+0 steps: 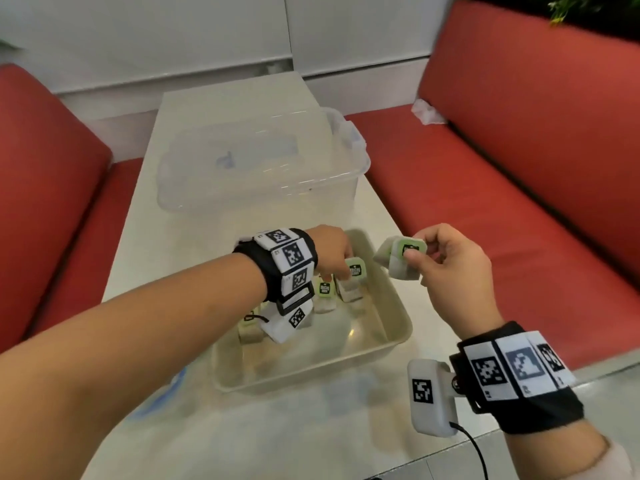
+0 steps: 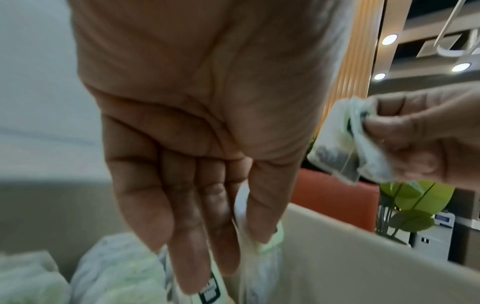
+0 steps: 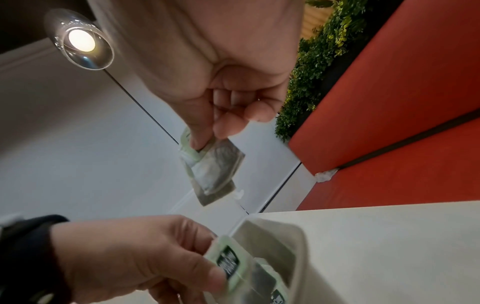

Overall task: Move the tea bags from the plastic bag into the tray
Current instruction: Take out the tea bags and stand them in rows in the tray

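A beige tray [image 1: 398,327] stands on the pale table with several tea bags [image 1: 323,296] upright along its far-left side. My left hand [image 1: 341,268] reaches down into the tray and pinches the green tag of one tea bag [image 1: 355,270] between thumb and fingers; the left wrist view shows that tea bag [image 2: 259,257] hanging under the fingertips. My right hand [image 1: 414,252] hovers over the tray's far-right corner, pinching a green-tagged tea bag bundle [image 1: 398,263], seen dangling in the right wrist view [image 3: 215,168]. A blurred bluish plastic sheet [image 1: 173,386] lies under my left forearm.
A clear lidded storage box [image 1: 256,161] stands on the table behind the tray. Red padded benches [image 1: 519,202] flank the table on both sides. A crumpled white scrap [image 1: 427,112] lies on the right bench. Green plants [image 1: 571,8] sit behind the right bench.
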